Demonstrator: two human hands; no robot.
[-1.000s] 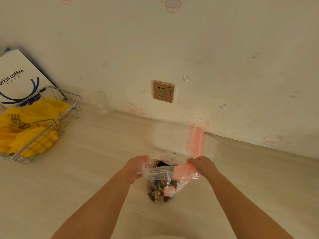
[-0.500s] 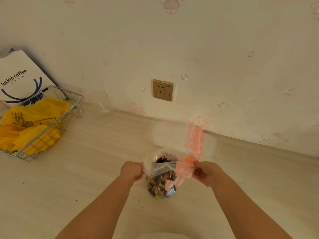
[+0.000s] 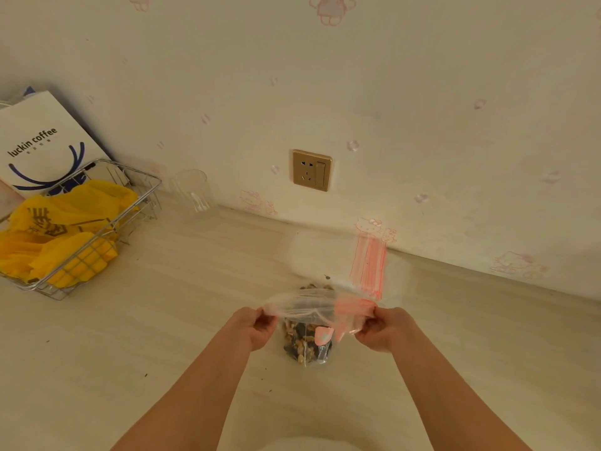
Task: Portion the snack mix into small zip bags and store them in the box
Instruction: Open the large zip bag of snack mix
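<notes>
Zip bag (image 3: 309, 340) of snack mix, held over table (image 3: 162, 320).
Left hand (image 3: 257, 327) and right hand (image 3: 380, 330) pinch its top corners; seal possibly unclosed. Spare bags (image 3: 367, 265) just behind; wire basket (image 3: 81, 229) well apart, left.

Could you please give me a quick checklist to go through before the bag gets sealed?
1. Left hand pinches the zip bag at its top corner: ok.
2. Right hand pinches the other corner: ok.
3. Snack mix sits low, below the zip strip: ok.
4. Zip strip pressed shut along its length: cannot tell.
5. Spare bags lie behind, out of the way: ok.
6. Storage box in view: not ok.
</notes>
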